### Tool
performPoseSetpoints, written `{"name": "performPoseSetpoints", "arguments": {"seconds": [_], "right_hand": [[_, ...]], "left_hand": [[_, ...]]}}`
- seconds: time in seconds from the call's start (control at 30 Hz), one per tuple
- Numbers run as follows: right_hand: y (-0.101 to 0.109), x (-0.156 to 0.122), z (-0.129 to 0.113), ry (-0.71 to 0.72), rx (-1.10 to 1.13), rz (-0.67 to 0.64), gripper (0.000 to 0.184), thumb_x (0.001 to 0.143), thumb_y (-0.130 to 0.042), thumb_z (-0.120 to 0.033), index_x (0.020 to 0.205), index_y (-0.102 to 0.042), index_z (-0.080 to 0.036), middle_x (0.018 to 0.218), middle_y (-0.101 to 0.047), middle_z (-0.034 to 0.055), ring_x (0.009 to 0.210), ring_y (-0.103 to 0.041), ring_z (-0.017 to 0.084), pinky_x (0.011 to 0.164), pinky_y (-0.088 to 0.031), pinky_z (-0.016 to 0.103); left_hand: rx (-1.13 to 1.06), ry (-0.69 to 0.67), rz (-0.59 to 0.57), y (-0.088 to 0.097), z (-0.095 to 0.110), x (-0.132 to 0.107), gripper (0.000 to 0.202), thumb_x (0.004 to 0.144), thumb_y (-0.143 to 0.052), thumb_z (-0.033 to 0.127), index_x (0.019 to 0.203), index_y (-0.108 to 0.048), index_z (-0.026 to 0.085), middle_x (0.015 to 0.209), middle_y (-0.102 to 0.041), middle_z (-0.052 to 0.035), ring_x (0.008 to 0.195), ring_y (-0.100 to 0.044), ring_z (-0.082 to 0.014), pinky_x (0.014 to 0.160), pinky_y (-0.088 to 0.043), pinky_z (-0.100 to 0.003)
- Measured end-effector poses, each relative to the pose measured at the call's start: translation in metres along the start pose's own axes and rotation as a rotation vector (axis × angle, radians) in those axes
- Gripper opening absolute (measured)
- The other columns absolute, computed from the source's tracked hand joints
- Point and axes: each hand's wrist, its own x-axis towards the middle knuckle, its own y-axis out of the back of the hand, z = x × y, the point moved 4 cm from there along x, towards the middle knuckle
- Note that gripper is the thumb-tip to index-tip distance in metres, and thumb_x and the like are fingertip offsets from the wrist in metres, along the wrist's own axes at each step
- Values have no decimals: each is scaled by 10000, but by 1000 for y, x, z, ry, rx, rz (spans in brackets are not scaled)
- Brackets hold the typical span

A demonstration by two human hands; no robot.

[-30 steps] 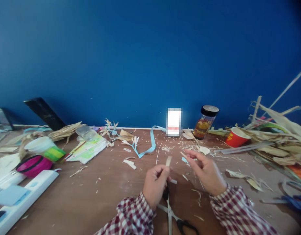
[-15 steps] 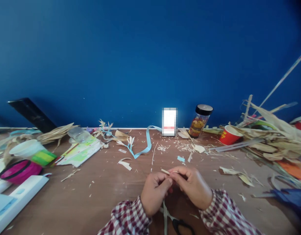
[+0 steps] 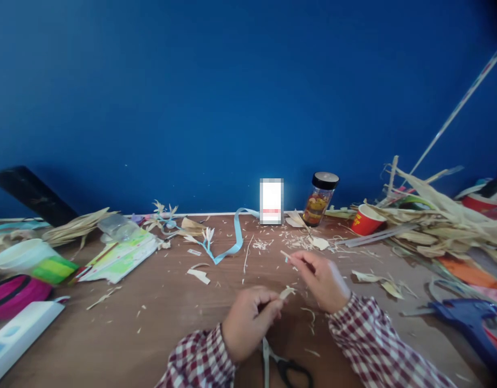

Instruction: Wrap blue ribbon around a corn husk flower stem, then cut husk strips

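My left hand [image 3: 248, 320] is closed in a pinch on a short pale straw strip [image 3: 287, 292] whose tip sticks out to the right. My right hand [image 3: 321, 280] hovers just beyond it, fingers pinched on a thin straw sliver [image 3: 285, 255] that points up and left. The two hands are a little apart above the brown table [image 3: 159, 334]. Black-handled scissors [image 3: 283, 366] lie on the table under my left wrist, partly hidden by it. Both sleeves are red-and-white checked.
Straw scraps litter the table. A light-blue ribbon [image 3: 232, 245] and a black-lidded jar [image 3: 319, 199] stand farther back, a red paper cup [image 3: 364, 220] and a heap of dried husks [image 3: 434, 226] at right, a blue glue gun [image 3: 470, 318] near right, cups and a white strip at left.
My hands met half a second ago and have now drawn apart, the right hand moving up and right with a sliver. The camera has turned to the right.
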Motion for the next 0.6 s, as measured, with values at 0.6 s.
{"name": "performPoseSetpoints", "arguments": {"seconds": [0.6], "right_hand": [[-25, -24, -35, 95, -37, -150, 99, 827, -483, -259, 881, -557, -223, 696, -636, -20, 578, -554, 122, 516, -349, 201]], "left_hand": [[-140, 103, 209, 19, -23, 13, 242, 733, -569, 354, 653, -637, 137, 518, -523, 15, 483, -431, -99, 474, -320, -204]]}}
